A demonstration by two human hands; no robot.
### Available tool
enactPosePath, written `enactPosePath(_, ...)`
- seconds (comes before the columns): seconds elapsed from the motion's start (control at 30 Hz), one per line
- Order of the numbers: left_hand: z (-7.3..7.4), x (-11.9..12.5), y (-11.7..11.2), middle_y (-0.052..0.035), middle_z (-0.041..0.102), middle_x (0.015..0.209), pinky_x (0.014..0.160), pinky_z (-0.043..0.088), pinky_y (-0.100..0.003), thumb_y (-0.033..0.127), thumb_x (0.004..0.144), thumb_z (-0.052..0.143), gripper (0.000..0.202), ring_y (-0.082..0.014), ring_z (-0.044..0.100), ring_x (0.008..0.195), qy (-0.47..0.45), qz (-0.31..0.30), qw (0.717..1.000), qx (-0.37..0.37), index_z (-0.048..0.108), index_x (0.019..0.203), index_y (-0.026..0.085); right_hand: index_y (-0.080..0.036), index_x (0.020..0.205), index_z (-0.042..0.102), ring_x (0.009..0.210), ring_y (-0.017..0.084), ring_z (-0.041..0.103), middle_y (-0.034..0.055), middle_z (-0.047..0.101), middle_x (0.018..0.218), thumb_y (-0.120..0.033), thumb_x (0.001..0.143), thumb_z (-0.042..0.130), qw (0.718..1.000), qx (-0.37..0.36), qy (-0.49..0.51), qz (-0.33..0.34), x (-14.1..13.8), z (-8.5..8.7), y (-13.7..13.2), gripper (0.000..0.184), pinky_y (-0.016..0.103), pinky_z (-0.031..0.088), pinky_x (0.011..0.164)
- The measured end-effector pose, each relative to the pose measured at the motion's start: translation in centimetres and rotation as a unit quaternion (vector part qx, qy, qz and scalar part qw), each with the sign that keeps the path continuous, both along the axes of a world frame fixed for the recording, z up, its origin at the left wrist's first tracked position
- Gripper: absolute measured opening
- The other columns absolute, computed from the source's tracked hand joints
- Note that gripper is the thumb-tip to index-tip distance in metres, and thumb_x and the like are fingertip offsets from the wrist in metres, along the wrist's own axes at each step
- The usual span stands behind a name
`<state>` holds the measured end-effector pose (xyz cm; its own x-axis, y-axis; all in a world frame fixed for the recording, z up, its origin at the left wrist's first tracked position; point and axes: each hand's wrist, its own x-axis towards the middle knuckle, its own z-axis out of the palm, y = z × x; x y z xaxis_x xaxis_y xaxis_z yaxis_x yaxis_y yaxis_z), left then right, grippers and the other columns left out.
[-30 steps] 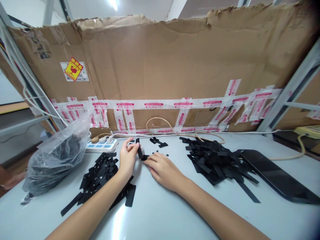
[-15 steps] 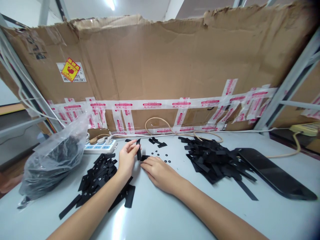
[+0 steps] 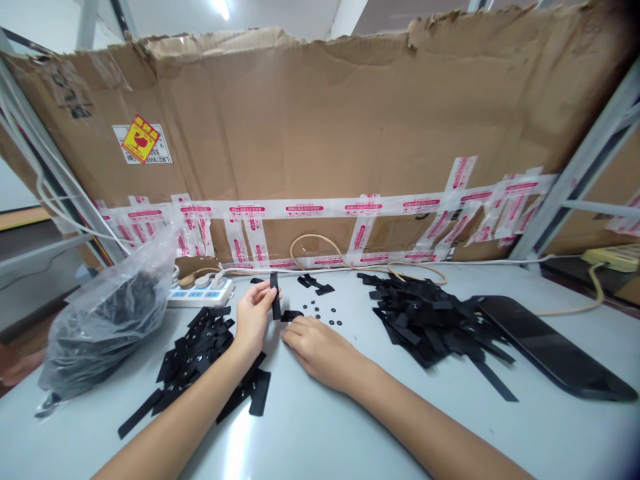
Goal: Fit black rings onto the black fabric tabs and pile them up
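My left hand (image 3: 254,319) pinches a narrow black strip (image 3: 275,297) upright between thumb and fingers. My right hand (image 3: 317,345) lies flat on the grey table (image 3: 320,427), fingers spread slightly, its fingertips just below a small black piece (image 3: 291,315). Several tiny black washers (image 3: 320,313) are scattered to the right of that piece. A heap of black strips with holes (image 3: 197,353) lies under my left wrist, and a larger heap of black strips (image 3: 425,319) lies to the right of my right hand.
A clear plastic bag of black pieces (image 3: 107,327) sits at the left, behind it a white power strip (image 3: 200,293). A dark flat panel (image 3: 550,347) lies at the right. Taped cardboard (image 3: 325,133) stands along the back, with a beige cable (image 3: 320,250) before it.
My right hand has drawn slightly back from the small black piece, showing more of the washers. My left hand holds the strip more upright.
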<state>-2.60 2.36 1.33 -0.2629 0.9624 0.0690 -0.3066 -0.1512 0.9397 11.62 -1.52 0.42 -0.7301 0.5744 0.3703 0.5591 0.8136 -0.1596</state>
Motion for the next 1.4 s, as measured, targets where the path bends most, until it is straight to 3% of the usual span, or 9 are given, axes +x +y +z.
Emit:
enactPosePath(0.23,-0.1,0.5,-0.3,-0.0040,0.067,0.068,0.068,0.048,-0.028,0.028,0.049,0.077,0.033,-0.0147,0.062,0.063,0.006,-0.028,0.999,-0.016,0.061,0.073,0.012,-0.014,0.077,0.061,0.080,0.019,0.053,0.0085,0.063,0.079,0.000,0.078,0.039,0.999,0.010,-0.001,-0.034,0.3,-0.2,0.2,0.026,0.029,0.044,0.072)
enactPosePath(0.37,0.1,1.2,-1.2,-0.0050,0.067,0.069,0.066,0.048,-0.028,0.033,0.051,0.076,0.033,-0.0150,0.062,0.063,0.008,-0.056,0.998,-0.039,0.061,0.073,0.013,-0.016,0.078,0.064,0.079,0.018,0.057,0.0061,0.066,0.078,-0.001,0.074,0.044,0.980,-0.081,0.158,-0.095,1.0,-0.1,0.9,0.026,0.029,0.044,0.071)
enactPosePath(0.43,0.2,1.7,-1.8,-0.0052,0.067,0.071,0.065,0.047,-0.026,0.033,0.051,0.076,0.032,-0.0149,0.062,0.064,0.011,-0.071,0.996,-0.052,0.061,0.073,0.014,-0.017,0.074,0.065,0.072,0.017,0.060,0.0043,0.067,0.073,-0.006,0.073,0.048,0.932,-0.156,0.285,-0.159,1.6,0.1,1.5,0.020,0.029,0.045,0.069)
enactPosePath(0.5,0.3,2.3,-2.4,-0.0041,0.066,0.070,0.063,0.046,-0.024,0.032,0.052,0.076,0.030,-0.0142,0.061,0.065,0.015,-0.083,0.995,-0.059,0.063,0.071,0.014,-0.017,0.071,0.065,0.066,0.016,0.061,0.0037,0.068,0.069,-0.014,0.069,0.056,0.858,-0.243,0.404,-0.204,2.3,0.3,2.0,0.010,0.029,0.046,0.065)
enactPosePath(0.6,0.4,3.2,-3.1,-0.0023,0.064,0.066,0.060,0.045,-0.023,0.029,0.053,0.076,0.026,-0.0122,0.058,0.062,0.020,-0.109,0.992,-0.068,0.065,0.070,0.013,-0.016,0.068,0.065,0.059,0.015,0.060,0.0031,0.066,0.063,-0.020,0.058,0.066,0.748,-0.360,0.518,-0.207,3.1,0.8,2.4,0.011,0.029,0.047,0.062)
enactPosePath(0.7,0.1,4.1,-3.5,-0.0016,0.063,0.064,0.055,0.043,-0.021,0.030,0.055,0.075,0.025,-0.0104,0.055,0.057,0.032,-0.126,0.989,-0.071,0.065,0.071,0.013,-0.015,0.064,0.064,0.053,0.013,0.057,0.0005,0.063,0.055,-0.020,0.051,0.070,0.696,-0.409,0.558,-0.193,3.3,1.1,2.1,0.015,0.028,0.046,0.061)
enactPosePath(0.93,-0.9,4.9,-3.6,-0.0041,0.066,0.069,0.059,0.044,-0.024,0.032,0.058,0.073,0.029,-0.0138,0.058,0.063,0.071,-0.122,0.989,-0.039,0.065,0.078,0.013,-0.015,0.061,0.062,0.051,0.010,0.055,-0.0006,0.062,0.054,-0.015,0.048,0.069,0.650,-0.458,0.579,-0.181,3.0,1.1,1.7,0.015,0.026,0.046,0.060)
enactPosePath(1.1,-1.1,4.7,-3.4,-0.0025,0.064,0.066,0.060,0.043,-0.024,0.032,0.062,0.069,0.021,-0.0128,0.056,0.062,0.101,-0.093,0.990,-0.019,0.065,0.070,0.013,-0.015,0.062,0.063,0.051,0.011,0.055,-0.0010,0.061,0.053,-0.017,0.049,0.069,0.671,-0.442,0.570,-0.173,3.1,0.8,1.9,0.016,0.026,0.045,0.058)
enactPosePath(1.4,-1.5,4.7,-3.6,-0.0045,0.066,0.071,0.068,0.044,-0.026,0.030,0.069,0.064,0.017,-0.0156,0.060,0.069,0.134,-0.086,0.987,0.021,0.064,0.075,0.014,-0.014,0.064,0.064,0.051,0.011,0.056,0.0000,0.062,0.054,-0.022,0.052,0.070,0.672,-0.445,0.566,-0.169,2.8,1.0,1.4,0.016,0.027,0.045,0.058)
